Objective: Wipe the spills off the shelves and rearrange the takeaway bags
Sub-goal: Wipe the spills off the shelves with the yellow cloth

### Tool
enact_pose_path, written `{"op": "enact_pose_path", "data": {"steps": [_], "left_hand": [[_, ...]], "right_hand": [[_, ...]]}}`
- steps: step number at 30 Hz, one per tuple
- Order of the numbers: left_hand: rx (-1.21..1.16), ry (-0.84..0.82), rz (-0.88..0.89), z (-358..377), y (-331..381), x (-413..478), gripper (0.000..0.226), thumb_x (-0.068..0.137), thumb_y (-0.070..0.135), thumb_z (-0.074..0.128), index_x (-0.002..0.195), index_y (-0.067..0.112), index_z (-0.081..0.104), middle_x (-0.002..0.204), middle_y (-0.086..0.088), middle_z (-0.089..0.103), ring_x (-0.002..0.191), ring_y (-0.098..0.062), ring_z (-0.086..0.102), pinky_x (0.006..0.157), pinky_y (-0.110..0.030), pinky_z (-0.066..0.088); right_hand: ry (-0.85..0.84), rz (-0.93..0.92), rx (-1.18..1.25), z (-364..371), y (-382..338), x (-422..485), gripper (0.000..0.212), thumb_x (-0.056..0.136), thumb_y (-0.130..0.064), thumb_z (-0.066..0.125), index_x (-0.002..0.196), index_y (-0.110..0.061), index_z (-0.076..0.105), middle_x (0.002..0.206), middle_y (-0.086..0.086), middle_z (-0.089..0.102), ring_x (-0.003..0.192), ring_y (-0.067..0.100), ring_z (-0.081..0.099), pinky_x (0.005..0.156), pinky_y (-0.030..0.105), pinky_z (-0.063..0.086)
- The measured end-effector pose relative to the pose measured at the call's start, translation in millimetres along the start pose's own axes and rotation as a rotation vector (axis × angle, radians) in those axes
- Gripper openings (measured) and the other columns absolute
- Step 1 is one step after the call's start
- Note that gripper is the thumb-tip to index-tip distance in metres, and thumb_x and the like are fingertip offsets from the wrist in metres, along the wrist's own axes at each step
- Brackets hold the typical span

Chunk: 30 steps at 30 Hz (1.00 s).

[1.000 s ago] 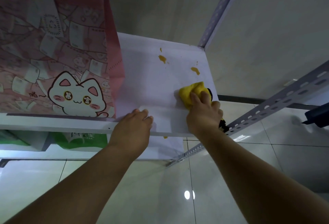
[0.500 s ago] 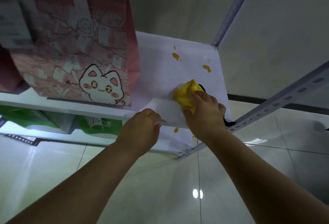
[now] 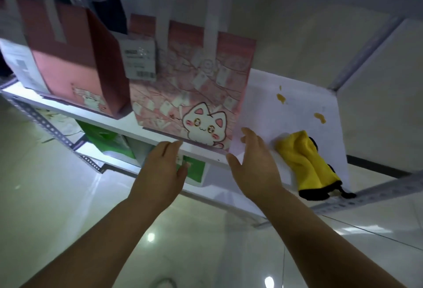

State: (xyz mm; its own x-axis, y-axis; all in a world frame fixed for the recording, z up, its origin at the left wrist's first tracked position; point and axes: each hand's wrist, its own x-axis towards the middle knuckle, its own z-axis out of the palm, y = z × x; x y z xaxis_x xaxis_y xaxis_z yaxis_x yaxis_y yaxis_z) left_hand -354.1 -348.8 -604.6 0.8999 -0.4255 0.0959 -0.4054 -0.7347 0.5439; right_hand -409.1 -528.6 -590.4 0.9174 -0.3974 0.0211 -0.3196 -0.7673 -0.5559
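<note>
A pink takeaway bag with a white cat [image 3: 190, 95] stands on the white shelf [image 3: 286, 116], a receipt stuck near its top. A second pink bag [image 3: 68, 58] stands to its left. Two orange spills [image 3: 281, 97] [image 3: 320, 117] lie on the bare shelf at the right. A yellow cloth with a black edge [image 3: 309, 166] lies on the shelf by the front right corner, held by nobody. My left hand [image 3: 163, 171] and my right hand [image 3: 256, 166] are both spread open just in front of the cat bag's lower corners, apart from it.
A lower shelf holds green and white bags [image 3: 107, 141]. Perforated grey metal rails [image 3: 52, 127] [image 3: 377, 191] frame the rack. A pale wall rises behind, and glossy floor tiles [image 3: 206, 242] lie below.
My right hand has let go of the yellow cloth, which now lies on the shelf. Both hands have moved left and opened in front of the cat bag. The view swung left.
</note>
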Motion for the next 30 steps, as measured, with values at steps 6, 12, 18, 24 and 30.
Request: {"op": "enact_pose_path", "data": {"steps": [6, 12, 18, 24, 30], "left_hand": [[-0.037, 0.074, -0.161, -22, -46, 37, 0.074, 0.083, 0.021, 0.066, 0.142, 0.009, 0.023, 0.141, -0.015, 0.029, 0.128, -0.032, 0.033, 0.098, -0.040, 0.041], [-0.109, 0.075, -0.188, -27, -70, 71, 0.093, 0.079, 0.017, 0.070, 0.146, 0.005, 0.006, 0.143, -0.018, 0.024, 0.129, -0.035, 0.033, 0.104, -0.045, 0.036], [-0.202, 0.016, -0.193, -31, -81, 92, 0.084, 0.081, 0.014, 0.066, 0.145, 0.005, 0.012, 0.138, -0.019, 0.034, 0.122, -0.035, 0.042, 0.099, -0.047, 0.041], [-0.244, -0.037, -0.148, -27, -70, 107, 0.068, 0.082, 0.018, 0.066, 0.137, 0.006, 0.027, 0.133, -0.013, 0.039, 0.113, -0.030, 0.050, 0.092, -0.042, 0.045], [-0.194, -0.067, -0.110, -23, -59, 139, 0.065, 0.082, 0.021, 0.065, 0.134, 0.005, 0.031, 0.129, -0.016, 0.042, 0.104, -0.035, 0.055, 0.086, -0.044, 0.048]], "right_hand": [[0.073, 0.106, 0.093, 22, -28, 23, 0.077, 0.082, -0.028, 0.066, 0.142, -0.018, 0.018, 0.133, 0.007, 0.039, 0.119, 0.025, 0.045, 0.096, 0.043, 0.045], [0.158, 0.238, 0.212, 35, -44, 30, 0.071, 0.082, -0.023, 0.065, 0.134, -0.032, 0.018, 0.132, 0.000, 0.043, 0.114, 0.022, 0.052, 0.091, 0.043, 0.049], [0.231, 0.330, 0.169, 38, -38, 33, 0.040, 0.088, -0.018, 0.057, 0.114, -0.033, 0.031, 0.119, -0.002, 0.056, 0.103, 0.020, 0.058, 0.081, 0.038, 0.051], [0.339, 0.353, 0.167, 29, -30, 50, 0.036, 0.087, -0.017, 0.058, 0.108, -0.033, 0.033, 0.108, -0.002, 0.058, 0.097, 0.022, 0.059, 0.076, 0.035, 0.049], [0.353, 0.373, 0.179, 19, -14, 83, 0.041, 0.087, -0.019, 0.058, 0.117, -0.022, 0.031, 0.115, 0.005, 0.059, 0.099, 0.027, 0.060, 0.074, 0.032, 0.044]]}}
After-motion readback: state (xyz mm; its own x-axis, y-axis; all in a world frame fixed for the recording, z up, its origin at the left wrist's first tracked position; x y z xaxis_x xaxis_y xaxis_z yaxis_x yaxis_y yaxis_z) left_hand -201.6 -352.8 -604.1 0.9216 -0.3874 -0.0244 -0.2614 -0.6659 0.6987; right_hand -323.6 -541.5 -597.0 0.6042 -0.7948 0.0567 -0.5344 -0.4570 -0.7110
